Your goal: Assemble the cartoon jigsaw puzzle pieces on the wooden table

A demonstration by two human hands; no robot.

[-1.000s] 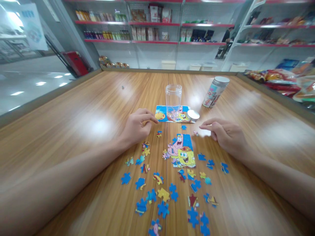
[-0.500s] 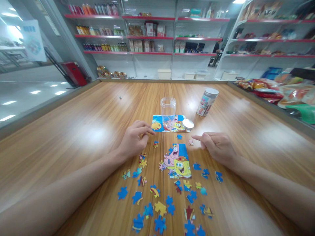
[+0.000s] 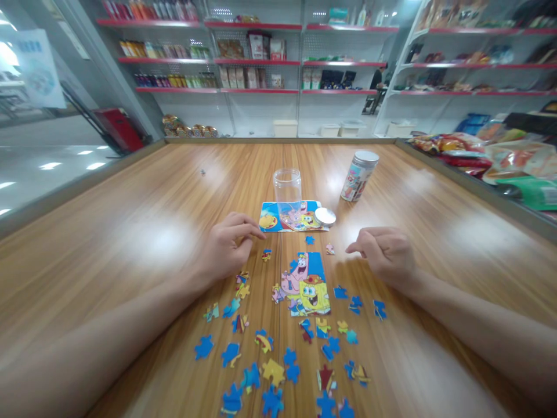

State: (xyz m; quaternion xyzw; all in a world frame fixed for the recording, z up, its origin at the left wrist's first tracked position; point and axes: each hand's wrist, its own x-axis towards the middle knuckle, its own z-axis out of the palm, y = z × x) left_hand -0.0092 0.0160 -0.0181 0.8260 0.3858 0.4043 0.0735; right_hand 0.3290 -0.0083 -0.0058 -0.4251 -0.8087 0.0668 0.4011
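My left hand (image 3: 230, 245) rests on the table with loosely bent fingers, its index tip by the lower left corner of the picture card (image 3: 270, 209). It holds nothing that I can see. To the right, my right hand (image 3: 385, 252) is curled, index finger partly out, a short way from a small pink puzzle piece (image 3: 329, 249). Between the hands lies a joined puzzle section (image 3: 307, 284) showing a yellow sponge and a pink starfish. A blue piece (image 3: 310, 240) and a red-yellow piece (image 3: 267, 255) lie near it. Several loose pieces (image 3: 273, 371) are spread closer to me.
A clear open jar (image 3: 287, 188) stands on the card, with a silver lid (image 3: 325, 217) at the card's right end. Behind stands a printed can (image 3: 359, 177). Packaged goods (image 3: 470, 154) lie past the table's right edge (image 3: 483, 197). Stocked shelves (image 3: 256, 61) line the back.
My right hand has drawn back to the right from the pink piece, and its index finger is more curled. My left hand stays by the card. The whole view has shifted slightly.
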